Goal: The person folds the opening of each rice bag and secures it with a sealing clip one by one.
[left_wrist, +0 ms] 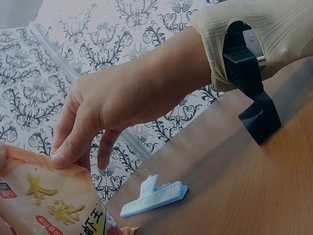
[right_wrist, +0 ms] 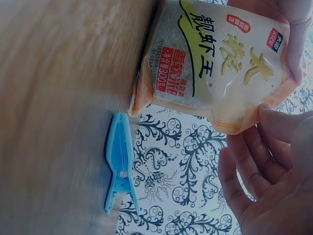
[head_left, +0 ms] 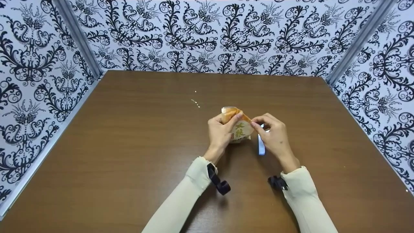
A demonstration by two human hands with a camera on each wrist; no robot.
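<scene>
An orange and white bag of rice (head_left: 241, 129) stands upright on the middle of the brown table (head_left: 129, 145). My left hand (head_left: 231, 121) grips the bag's top left part, thumb on the front. My right hand (head_left: 255, 124) pinches the bag's top right corner. In the left wrist view the right hand (left_wrist: 63, 156) pinches the bag (left_wrist: 54, 205) at its sealed top edge. The right wrist view shows the bag (right_wrist: 220, 63) printed with green and red lettering. There the left hand (right_wrist: 293, 24) grips its far side. A light blue clip (head_left: 261, 147) lies flat on the table under my right hand.
Black-and-white patterned walls (head_left: 207, 35) enclose the table on the left, back and right. A few small pale crumbs (head_left: 195, 102) lie behind the bag. The blue clip (left_wrist: 154, 196) (right_wrist: 120, 161) lies right beside the bag's base. Black camera mounts are strapped to both wrists.
</scene>
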